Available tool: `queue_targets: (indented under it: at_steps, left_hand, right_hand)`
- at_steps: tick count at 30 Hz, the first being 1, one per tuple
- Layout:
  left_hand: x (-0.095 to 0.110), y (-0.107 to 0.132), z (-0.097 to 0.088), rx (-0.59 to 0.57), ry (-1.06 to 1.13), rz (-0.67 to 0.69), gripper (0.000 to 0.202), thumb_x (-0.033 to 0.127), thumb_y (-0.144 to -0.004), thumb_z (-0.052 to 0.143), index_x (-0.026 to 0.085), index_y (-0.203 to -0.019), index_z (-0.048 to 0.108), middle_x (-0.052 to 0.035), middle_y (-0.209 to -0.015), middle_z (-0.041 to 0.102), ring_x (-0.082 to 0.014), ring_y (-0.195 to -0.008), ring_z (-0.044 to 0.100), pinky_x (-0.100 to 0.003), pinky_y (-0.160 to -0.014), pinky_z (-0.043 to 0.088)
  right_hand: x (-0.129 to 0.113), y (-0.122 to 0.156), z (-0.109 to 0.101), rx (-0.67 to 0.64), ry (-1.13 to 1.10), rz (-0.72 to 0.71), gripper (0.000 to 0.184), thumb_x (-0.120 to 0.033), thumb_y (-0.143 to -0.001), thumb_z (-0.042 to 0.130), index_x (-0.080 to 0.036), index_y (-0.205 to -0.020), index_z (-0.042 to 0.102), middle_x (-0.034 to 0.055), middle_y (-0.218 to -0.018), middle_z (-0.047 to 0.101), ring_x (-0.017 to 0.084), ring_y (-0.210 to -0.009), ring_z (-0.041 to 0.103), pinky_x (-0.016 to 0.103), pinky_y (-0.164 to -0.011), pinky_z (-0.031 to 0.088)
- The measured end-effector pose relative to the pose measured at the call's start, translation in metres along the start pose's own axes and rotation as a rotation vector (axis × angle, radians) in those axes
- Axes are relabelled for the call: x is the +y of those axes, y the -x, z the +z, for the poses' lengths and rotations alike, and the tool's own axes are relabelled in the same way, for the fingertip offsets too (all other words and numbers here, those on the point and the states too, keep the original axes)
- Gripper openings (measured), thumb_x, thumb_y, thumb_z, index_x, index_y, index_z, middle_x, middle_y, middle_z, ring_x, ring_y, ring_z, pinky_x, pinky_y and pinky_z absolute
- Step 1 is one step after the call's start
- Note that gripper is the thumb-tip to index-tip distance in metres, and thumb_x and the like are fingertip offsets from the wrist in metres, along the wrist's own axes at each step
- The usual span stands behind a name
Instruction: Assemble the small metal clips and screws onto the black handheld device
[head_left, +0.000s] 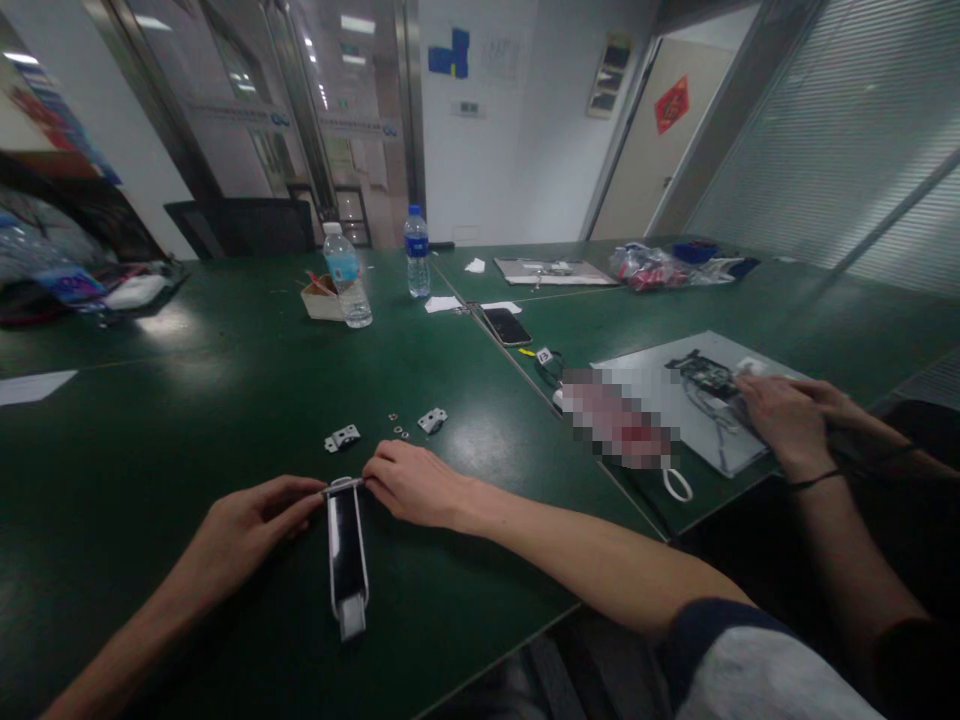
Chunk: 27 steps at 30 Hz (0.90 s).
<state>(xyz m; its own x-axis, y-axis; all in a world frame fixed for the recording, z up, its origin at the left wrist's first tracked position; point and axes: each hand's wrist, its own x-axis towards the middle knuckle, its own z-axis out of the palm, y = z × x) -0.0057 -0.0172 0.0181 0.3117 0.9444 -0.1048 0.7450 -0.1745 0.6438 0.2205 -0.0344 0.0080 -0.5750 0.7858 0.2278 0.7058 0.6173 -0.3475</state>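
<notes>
Paper [34,386]: is lying flat at 9 o'clock on the green surface [187,400], well apart from the hands.
Left hand [251,520]: is resting on the surface at 9 o'clock of the device's far end, its fingers [304,497] drawn together and pinching the metal end cap from that side.
Device [347,555]: a long black strip in a silver frame, is lying flat between the two hands, running from 12 to 6 o'clock, near the surface's front edge.
Brackets [342,437]: two small metal pieces are lying at 12 o'clock of the hands, with tiny nuts [400,432] between them.
Right hand [409,485]: is sitting at 3 o'clock of the same end cap, its fingers curled together and gripping the cap's corner.
Bottles [347,275]: two are standing upright far off at 12 o'clock.
Phone [507,326]: is lying face up at 1 o'clock.
Co-worker's hands [780,415]: are resting on a grey board [652,365] at 3 o'clock.
</notes>
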Motion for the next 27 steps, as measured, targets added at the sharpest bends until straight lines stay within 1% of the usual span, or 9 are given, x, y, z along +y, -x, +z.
queue_targets:
  at_steps: [3, 6, 9, 12, 17, 21, 25, 27]
  left_hand:
    - [-0.005, 0.000, 0.003, -0.033, 0.016, 0.038, 0.041, 0.053, -0.075, 0.057, 0.025, -0.102, 0.069, -0.0029, -0.097, 0.071, -0.0226, -0.084, 0.067, -0.031, -0.071, 0.057]
    - [-0.008, 0.001, 0.005, 0.001, -0.004, 0.073, 0.043, 0.055, -0.075, 0.055, 0.025, -0.104, 0.067, -0.0030, -0.102, 0.070, -0.0243, -0.090, 0.066, -0.034, -0.077, 0.056]
    - [-0.010, 0.000, 0.006, 0.013, -0.035, 0.100, 0.043, 0.056, -0.076, 0.054, 0.025, -0.103, 0.067, -0.0020, -0.100, 0.070, -0.0240, -0.088, 0.067, -0.034, -0.076, 0.057]
    - [-0.014, -0.001, 0.006, 0.019, -0.073, 0.131, 0.041, 0.054, -0.076, 0.054, 0.025, -0.103, 0.066, -0.0007, -0.098, 0.070, -0.0225, -0.087, 0.067, -0.032, -0.074, 0.057]
    - [-0.019, -0.004, 0.003, 0.031, -0.138, 0.165, 0.041, 0.052, -0.076, 0.054, 0.024, -0.104, 0.064, -0.0013, -0.098, 0.070, -0.0221, -0.087, 0.067, -0.032, -0.075, 0.056]
    - [-0.016, -0.002, 0.001, 0.053, -0.190, 0.179, 0.043, 0.054, -0.075, 0.052, 0.023, -0.103, 0.063, -0.0023, -0.094, 0.070, -0.0222, -0.082, 0.067, -0.032, -0.071, 0.056]
    - [-0.016, -0.001, 0.001, 0.047, -0.222, 0.174, 0.047, 0.056, -0.078, 0.048, 0.021, -0.105, 0.063, -0.0036, -0.095, 0.070, -0.0202, -0.079, 0.067, -0.031, -0.069, 0.057]
    - [-0.018, -0.002, 0.002, 0.088, -0.250, 0.185, 0.048, 0.059, -0.076, 0.047, 0.022, -0.101, 0.065, -0.0022, -0.090, 0.071, -0.0190, -0.074, 0.068, -0.029, -0.065, 0.057]
  right_hand:
    - [-0.001, 0.000, -0.002, 0.004, 0.001, 0.003, 0.022, -0.022, -0.093, 0.042, -0.011, -0.097, 0.061, 0.0085, -0.095, 0.058, 0.015, -0.083, 0.053, 0.026, -0.070, 0.045]
    - [-0.001, 0.001, -0.002, 0.016, -0.007, 0.008, 0.022, -0.022, -0.093, 0.042, -0.011, -0.096, 0.060, 0.0088, -0.095, 0.058, 0.015, -0.083, 0.053, 0.026, -0.070, 0.045]
    - [-0.001, 0.001, 0.000, 0.046, -0.010, 0.026, 0.021, -0.022, -0.092, 0.041, -0.011, -0.097, 0.058, 0.0089, -0.095, 0.057, 0.016, -0.085, 0.053, 0.028, -0.072, 0.046]
    - [-0.002, 0.000, 0.004, 0.077, -0.019, 0.041, 0.019, -0.021, -0.090, 0.043, -0.012, -0.100, 0.056, 0.0088, -0.097, 0.056, 0.016, -0.086, 0.052, 0.028, -0.073, 0.047]
    - [-0.004, -0.009, 0.006, 0.125, -0.034, -0.007, 0.023, -0.020, -0.085, 0.048, -0.012, -0.107, 0.049, 0.0080, -0.099, 0.054, 0.016, -0.084, 0.051, 0.028, -0.070, 0.048]
    - [-0.004, -0.018, 0.003, 0.097, -0.085, -0.077, 0.021, -0.018, -0.085, 0.048, -0.013, -0.106, 0.048, 0.0076, -0.101, 0.052, 0.014, -0.082, 0.052, 0.025, -0.064, 0.048]
    - [-0.004, -0.020, 0.000, 0.067, -0.094, -0.096, 0.019, -0.019, -0.086, 0.048, -0.014, -0.104, 0.048, 0.0075, -0.101, 0.052, 0.015, -0.084, 0.053, 0.025, -0.066, 0.049]
    - [-0.004, -0.019, -0.001, 0.060, -0.084, -0.102, 0.020, -0.021, -0.087, 0.047, -0.013, -0.106, 0.048, 0.0077, -0.102, 0.053, 0.015, -0.086, 0.053, 0.026, -0.068, 0.050]
